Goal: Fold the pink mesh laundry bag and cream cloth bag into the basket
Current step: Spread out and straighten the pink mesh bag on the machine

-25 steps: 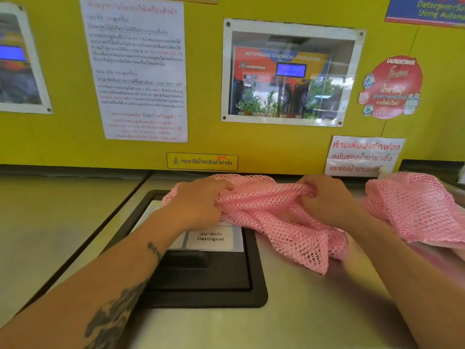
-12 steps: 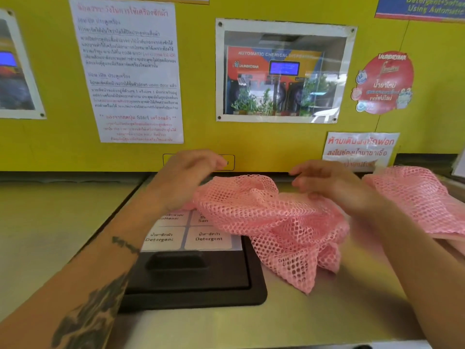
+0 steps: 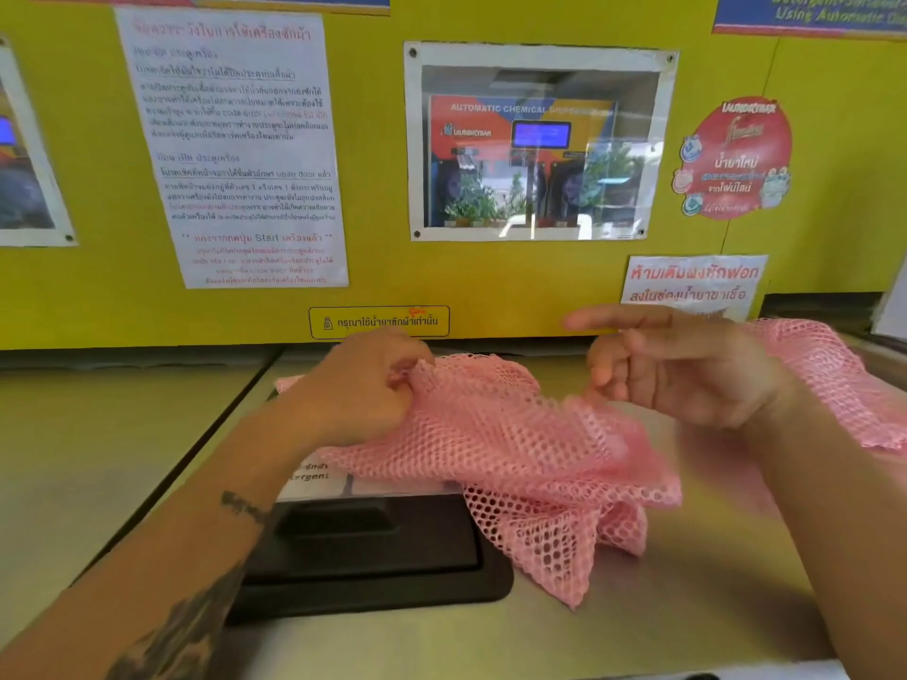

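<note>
A pink mesh laundry bag (image 3: 510,449) lies crumpled on the steel top of a washing machine, draped partly over the black detergent lid. My left hand (image 3: 363,390) is closed on the bag's upper left edge. To the right of that grip, my right hand (image 3: 682,370) hovers just above the bag's right side. Its fingers are spread, its forefinger points left, and it holds nothing. More pink mesh (image 3: 834,375) lies behind my right wrist at the far right. No cream cloth bag and no basket are in view.
The black detergent drawer lid (image 3: 373,557) with white labels sits in the steel machine top (image 3: 687,606). A yellow wall panel (image 3: 383,267) with posted notices and a small window stands right behind. Another machine top (image 3: 98,458) lies to the left.
Both hands let go of the bag and lifted. My left hand has since come back down and closed on the bag's left edge; my right hand stays raised and spread.
</note>
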The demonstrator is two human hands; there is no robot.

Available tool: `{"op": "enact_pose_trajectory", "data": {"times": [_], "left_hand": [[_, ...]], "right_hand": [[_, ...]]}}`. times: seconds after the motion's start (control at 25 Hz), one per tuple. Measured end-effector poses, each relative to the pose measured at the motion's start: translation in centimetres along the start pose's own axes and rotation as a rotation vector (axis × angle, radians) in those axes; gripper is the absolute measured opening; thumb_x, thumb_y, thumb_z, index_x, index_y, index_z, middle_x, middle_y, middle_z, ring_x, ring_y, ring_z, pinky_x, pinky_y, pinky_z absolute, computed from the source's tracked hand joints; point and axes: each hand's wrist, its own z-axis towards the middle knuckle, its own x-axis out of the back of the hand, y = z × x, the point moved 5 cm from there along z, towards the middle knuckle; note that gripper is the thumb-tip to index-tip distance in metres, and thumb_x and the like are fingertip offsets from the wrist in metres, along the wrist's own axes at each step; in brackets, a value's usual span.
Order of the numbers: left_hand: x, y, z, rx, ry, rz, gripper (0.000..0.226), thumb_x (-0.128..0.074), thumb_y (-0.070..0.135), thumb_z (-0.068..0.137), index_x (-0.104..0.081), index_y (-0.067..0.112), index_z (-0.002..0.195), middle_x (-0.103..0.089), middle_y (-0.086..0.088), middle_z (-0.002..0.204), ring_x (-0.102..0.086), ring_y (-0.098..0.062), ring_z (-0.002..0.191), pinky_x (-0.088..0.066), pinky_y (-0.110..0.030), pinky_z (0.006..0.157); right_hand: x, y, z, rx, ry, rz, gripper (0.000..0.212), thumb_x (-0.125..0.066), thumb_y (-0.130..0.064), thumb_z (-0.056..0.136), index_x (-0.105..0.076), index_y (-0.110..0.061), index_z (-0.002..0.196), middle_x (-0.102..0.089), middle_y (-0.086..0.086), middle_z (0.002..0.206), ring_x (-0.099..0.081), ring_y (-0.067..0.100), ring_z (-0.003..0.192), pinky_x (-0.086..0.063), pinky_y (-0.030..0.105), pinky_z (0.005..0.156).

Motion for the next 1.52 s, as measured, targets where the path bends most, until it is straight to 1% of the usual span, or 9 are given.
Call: {"op": "enact_pose_trajectory", "data": {"times": [0.16,0.28,0.44,0.56,0.68,0.96,1.2,1.32,1.52], "left_hand": [[1.5,1.9,-1.3,0.022,-0.167,-0.422,0.031,-0.047,0.022,0.087,-0.073,0.020,0.070,-0.069,-0.003,0.072,-0.067,-0.013,0.083,-0.042,-0.029,0.087],[0.4,2.7,-1.9,0.110,-0.372,-0.321,0.034,-0.044,0.032,0.100,-0.073,0.026,0.083,-0.057,-0.001,0.048,-0.070,-0.012,0.062,-0.046,-0.032,0.080],[-1.0,2.2,-0.9,0.101,-0.196,0.011,0.013,-0.060,0.026,0.092,-0.067,0.037,0.091,-0.061,0.013,0.069,-0.058,-0.003,0.061,-0.041,-0.025,0.062],[-1.8,3.0,-0.2,-0.022,-0.031,-0.069,0.016,-0.062,0.023,0.090,-0.065,0.034,0.101,-0.055,0.013,0.094,-0.054,-0.006,0.089,-0.046,-0.029,0.082],[-3.7,2.5,-0.4,-0.010,-0.203,-0.033,0.047,-0.065,0.037,0.087,-0.049,0.045,0.131,-0.042,0.012,0.129,-0.036,-0.009,0.124,-0.035,-0.034,0.106],[-4.3,-1.1,-1.2,0.431,-0.339,0.381,0.090,-0.040,0.082,0.075,-0.011,0.044,0.151,-0.014,-0.003,0.164,-0.020,-0.037,0.146,-0.020,-0.062,0.115],[-2.9,0.1,-1.0,0.315,-0.245,0.464,0.082,-0.051,0.063,0.083,-0.010,0.043,0.151,-0.002,-0.006,0.164,0.006,-0.032,0.150,0.007,-0.071,0.112],[-4.0,3.2,-0.7,0.039,-0.198,0.198,0.072,-0.052,0.054,0.088,-0.015,0.046,0.150,-0.014,0.004,0.162,-0.005,-0.019,0.150,0.007,-0.063,0.117],[-6.6,1.7,-1.4,0.235,-0.557,0.211,0.099,-0.043,0.080,0.077,0.013,0.043,0.150,0.002,-0.001,0.166,-0.007,-0.032,0.151,-0.013,-0.055,0.120]], "right_hand": [[2.3,1.8,0.6,-0.201,0.357,-0.811,0.030,-0.062,-0.008,0.090,-0.070,-0.024,0.114,-0.073,-0.001,0.096,-0.067,0.016,0.085,-0.052,0.029,0.079],[1.1,3.9,1.6,-0.327,0.234,-1.111,0.024,-0.059,-0.021,0.093,-0.070,-0.029,0.113,-0.071,-0.006,0.100,-0.066,0.011,0.092,-0.050,0.025,0.079],[-0.9,4.7,1.8,-0.346,0.053,-1.016,0.028,-0.064,-0.050,0.081,-0.072,-0.037,0.106,-0.067,-0.012,0.083,-0.058,0.006,0.075,-0.044,0.033,0.073],[-1.9,5.4,2.3,-0.309,-0.030,-1.115,0.033,-0.067,-0.045,0.077,-0.070,-0.035,0.108,-0.070,-0.001,0.087,-0.059,0.012,0.073,-0.047,0.042,0.071],[-2.4,6.4,2.9,-0.252,-0.065,-1.266,0.028,-0.064,-0.034,0.076,-0.067,-0.027,0.102,-0.070,0.006,0.094,-0.064,0.024,0.084,-0.052,0.046,0.077],[0.2,-0.5,1.5,0.285,0.812,-1.524,0.024,-0.058,-0.008,0.077,-0.065,-0.022,0.095,-0.058,0.001,0.090,-0.057,0.024,0.082,-0.050,0.040,0.066],[1.6,3.5,0.5,-0.507,0.317,-1.297,0.061,-0.065,-0.036,0.085,-0.043,-0.033,0.141,-0.045,-0.004,0.144,-0.047,0.019,0.127,-0.037,0.031,0.099],[0.8,3.7,1.2,-0.392,0.301,-1.314,0.033,-0.066,-0.024,0.085,-0.054,-0.031,0.114,-0.060,-0.009,0.122,-0.056,0.013,0.105,-0.044,0.030,0.081],[-0.9,-0.4,1.4,0.259,0.745,-1.534,0.050,-0.061,-0.007,0.062,-0.058,-0.020,0.110,-0.058,0.002,0.099,-0.057,0.026,0.092,-0.049,0.043,0.074]]}}
